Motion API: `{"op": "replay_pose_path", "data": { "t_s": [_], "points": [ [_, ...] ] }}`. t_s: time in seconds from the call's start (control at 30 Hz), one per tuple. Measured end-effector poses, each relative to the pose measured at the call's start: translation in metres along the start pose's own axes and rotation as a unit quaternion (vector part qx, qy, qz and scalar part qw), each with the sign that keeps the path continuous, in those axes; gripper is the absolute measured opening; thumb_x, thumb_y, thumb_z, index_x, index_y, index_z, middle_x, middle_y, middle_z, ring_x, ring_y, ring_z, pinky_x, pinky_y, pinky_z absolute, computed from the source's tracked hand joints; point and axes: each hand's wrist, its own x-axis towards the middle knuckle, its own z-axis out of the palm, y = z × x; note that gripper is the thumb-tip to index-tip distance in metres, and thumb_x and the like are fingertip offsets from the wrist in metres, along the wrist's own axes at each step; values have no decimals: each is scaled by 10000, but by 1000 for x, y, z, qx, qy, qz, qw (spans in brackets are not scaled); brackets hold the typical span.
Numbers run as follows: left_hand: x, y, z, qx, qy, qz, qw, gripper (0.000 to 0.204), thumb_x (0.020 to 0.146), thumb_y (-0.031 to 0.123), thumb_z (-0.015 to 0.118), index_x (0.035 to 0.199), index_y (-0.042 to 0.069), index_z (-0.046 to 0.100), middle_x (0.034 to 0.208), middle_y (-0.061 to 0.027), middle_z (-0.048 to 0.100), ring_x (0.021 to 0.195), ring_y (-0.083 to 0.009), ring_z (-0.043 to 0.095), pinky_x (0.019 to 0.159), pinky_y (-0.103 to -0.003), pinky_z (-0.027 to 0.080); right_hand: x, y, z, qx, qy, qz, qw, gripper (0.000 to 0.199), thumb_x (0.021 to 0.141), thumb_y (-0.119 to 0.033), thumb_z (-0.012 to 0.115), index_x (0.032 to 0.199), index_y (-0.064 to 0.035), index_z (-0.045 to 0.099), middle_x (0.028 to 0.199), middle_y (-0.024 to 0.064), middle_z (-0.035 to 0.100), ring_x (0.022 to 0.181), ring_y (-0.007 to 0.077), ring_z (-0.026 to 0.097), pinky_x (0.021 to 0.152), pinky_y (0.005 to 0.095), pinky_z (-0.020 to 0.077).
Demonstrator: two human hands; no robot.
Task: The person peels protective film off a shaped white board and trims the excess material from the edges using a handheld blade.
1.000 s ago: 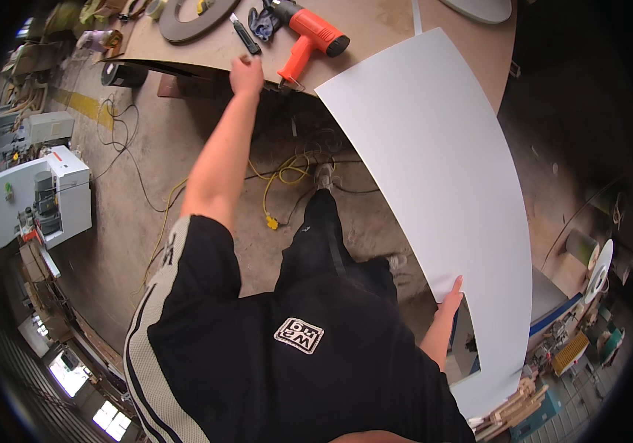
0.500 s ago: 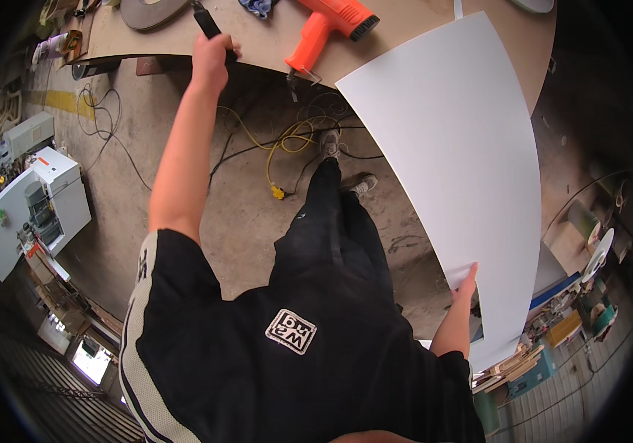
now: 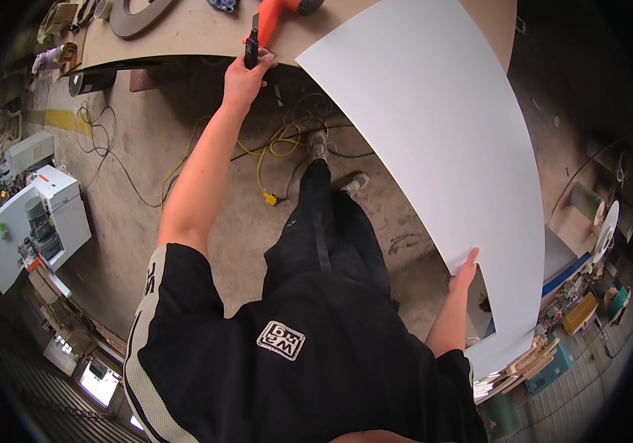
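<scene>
My left hand (image 3: pixel 245 78) is closed around a black utility knife (image 3: pixel 251 52), held upright at the table's near edge, just beside the handle of an orange heat gun (image 3: pixel 270 18). My right hand (image 3: pixel 465 270) grips the left edge of a large white sheet (image 3: pixel 442 125), its thumb lying on the upper face and the other fingers hidden beneath. That smooth, curved sheet rests partly on the brown worktable (image 3: pixel 176 43) and stretches down along my right side. Near my right forearm there is a rectangular notch in it.
A roll of brown edge banding (image 3: pixel 135 18) and a blue cloth (image 3: pixel 222 4) lie on the table. Yellow and black cables (image 3: pixel 276 140) tangle on the floor by my shoes. A grey-white machine (image 3: pixel 43 214) stands at left; wood offcuts (image 3: pixel 530 369) are stacked at right.
My left hand with the knife has moved right, from beside the edge banding roll to the heat gun's handle. The white sheet and table appear shifted up and left in view.
</scene>
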Motion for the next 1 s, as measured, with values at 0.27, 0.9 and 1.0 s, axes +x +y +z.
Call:
{"op": "replay_pose_path", "data": {
  "t_s": [0.27, 0.9, 1.0],
  "points": [
    [1, -19, -17, 124, 100, 68, 985, 268, 961, 242, 790, 1140, 65, 699, 870, -8, 700, 654, -87, 628, 592, -263, 501, 8, 10, 2, -158, 71, -76, 982, 928, 1002, -685, 598, 1445, 126, 517, 1401, 230, 645, 1226, 324, 655, 1044, 401, 516],
    [176, 98, -20, 548, -82, 363, 749, 736, 870, 377, 795, 1536, 390, 481, 890, -107, 776, 817, -322, 765, 669, -463, 572, -138, 20, 175, 284, 67, 108, 950, 867, 1004, -713, 567, 1655, -211, 292, 1678, 114, 409, 1390, 300, 535, 1058, 436, 467],
    [194, 121, -39, 574, -106, 289, 759, 720, 900, 434, 791, 1546, 333, 488, 928, -67, 785, 815, -312, 765, 685, -438, 565, -157, -7, 221, 295, 40, 96, 950, 843, 987, -698, 614, 1599, -172, 372, 1624, 107, 461, 1284, 258, 574, 1008, 427, 475]
  ]
}}
